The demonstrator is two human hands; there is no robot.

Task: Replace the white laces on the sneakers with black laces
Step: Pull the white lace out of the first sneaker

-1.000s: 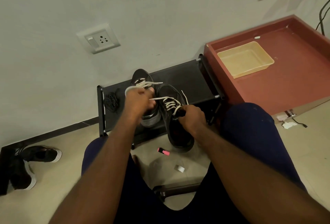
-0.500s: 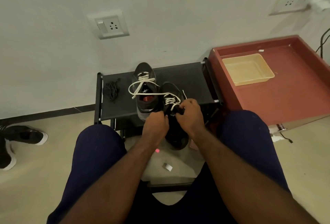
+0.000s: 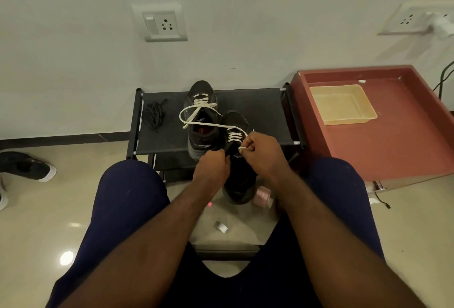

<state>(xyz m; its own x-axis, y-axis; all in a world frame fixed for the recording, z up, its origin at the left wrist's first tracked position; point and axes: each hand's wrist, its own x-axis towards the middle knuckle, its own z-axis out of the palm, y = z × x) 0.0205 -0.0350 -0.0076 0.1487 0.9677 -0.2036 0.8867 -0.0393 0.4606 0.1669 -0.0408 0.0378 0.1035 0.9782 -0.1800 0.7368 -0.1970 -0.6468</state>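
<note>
White lace point(image 3: 234, 135) of near sneaker point(image 3: 239, 185) sits pinched in right hand point(image 3: 264, 153); left hand point(image 3: 212, 166) grips its collar.

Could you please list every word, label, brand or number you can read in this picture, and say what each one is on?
No text here can be read.
On the far sneaker: a small pale mark on the tongue, too blurred to read.
On the near sneaker: a small white mark near the collar, too small to read.
On the pink object on the floor: a faint mark, blurred.
On the wall socket: no lettering shows.
</note>
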